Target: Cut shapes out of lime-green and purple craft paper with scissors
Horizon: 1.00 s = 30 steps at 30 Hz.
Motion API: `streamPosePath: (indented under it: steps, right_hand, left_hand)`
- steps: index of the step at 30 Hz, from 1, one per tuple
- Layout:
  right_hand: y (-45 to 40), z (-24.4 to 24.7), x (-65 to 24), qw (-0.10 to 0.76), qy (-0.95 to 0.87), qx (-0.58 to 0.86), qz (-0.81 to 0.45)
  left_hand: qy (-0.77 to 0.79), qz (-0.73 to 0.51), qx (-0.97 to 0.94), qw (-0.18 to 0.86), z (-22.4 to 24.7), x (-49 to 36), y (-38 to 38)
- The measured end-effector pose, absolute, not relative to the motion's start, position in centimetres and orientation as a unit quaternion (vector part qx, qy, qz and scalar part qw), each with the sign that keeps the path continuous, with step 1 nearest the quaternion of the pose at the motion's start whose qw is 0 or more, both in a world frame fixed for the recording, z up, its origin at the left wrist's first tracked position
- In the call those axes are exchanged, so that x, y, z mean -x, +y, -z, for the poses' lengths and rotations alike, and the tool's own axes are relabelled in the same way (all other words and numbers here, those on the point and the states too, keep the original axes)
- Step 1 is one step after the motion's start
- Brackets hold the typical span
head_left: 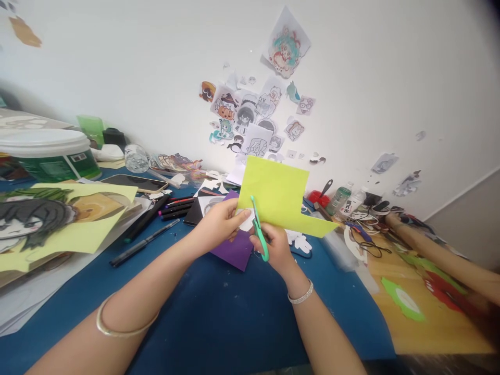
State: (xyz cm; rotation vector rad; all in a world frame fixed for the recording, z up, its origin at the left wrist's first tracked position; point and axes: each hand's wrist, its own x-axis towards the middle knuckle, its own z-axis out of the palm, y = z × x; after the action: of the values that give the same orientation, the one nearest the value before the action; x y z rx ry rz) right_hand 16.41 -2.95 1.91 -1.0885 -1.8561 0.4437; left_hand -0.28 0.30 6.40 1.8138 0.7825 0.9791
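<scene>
A sheet of yellow-green paper (275, 190) is held up above the table, with a notch cut out of its right side. My left hand (221, 221) pinches its lower left edge between thumb and fingers. Green-handled scissors (261, 239) are gripped in my right hand (275, 242), their blades pointing up against the sheet near its left side. Below both hands, a purple sheet (234, 253) lies on the blue table cover (219, 317). Part of a white paper shows between the hands.
At left lie a pale yellow drawing (94, 208), pens (146, 242), a phone (135, 183) and a white-lidded tub (50, 156). Bottles (340, 198) stand at the back right. Another person's arm (441, 250) reaches in over the wooden tabletop (441, 333). Cut-out drawings (246, 112) cover the wall.
</scene>
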Motion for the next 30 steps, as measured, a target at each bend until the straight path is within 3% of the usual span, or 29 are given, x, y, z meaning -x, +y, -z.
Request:
streamPosePath:
  steps: [17,26,30]
  right_hand:
    - [-2.9,-2.0,-16.2,0.462,-0.729,0.439,-0.25]
    - [-2.8,-2.2,-16.1,0.477,-0.722,0.433,-0.252]
    - [-2.7,-2.2,-16.4,0.468,-0.728,0.411,-0.285]
  left_hand:
    - [0.31,-0.354,-0.752,0.462,-7.6,1.3,0.2]
    - [0.276,-0.37,-0.687,0.56,-6.3,-0.2,-0.1]
    - [0.287,-0.396,-0.68,0.547,-6.0,-0.6,-0.2]
